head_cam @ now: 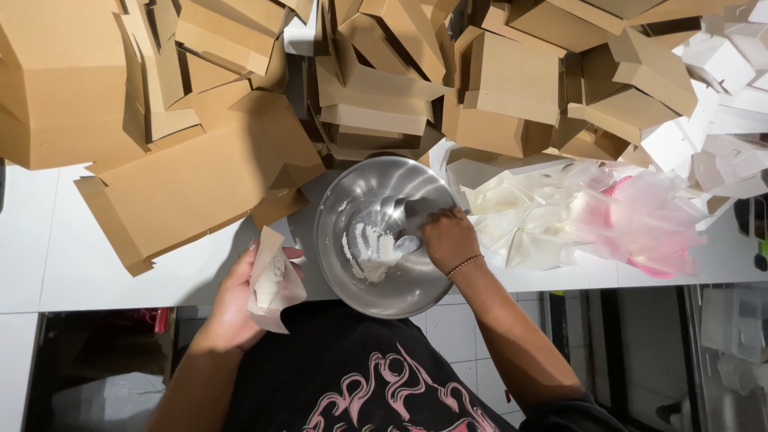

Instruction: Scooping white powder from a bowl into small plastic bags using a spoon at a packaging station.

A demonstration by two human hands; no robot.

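Left of the steel bowl (384,232), the left hand (240,300) cups a small translucent bag (270,282) with white powder inside, fingers curled around it. Inside the bowl, the right hand (450,238) grips a spoon (406,243) in white powder (372,254). Right of the bowl lie crumpled bags (576,216).

Bare white table (80,256) left of steel bowl (388,236) gives free room; folded cardboard boxes (200,120) wall off the back, plastic bags (576,220) crowd the right.
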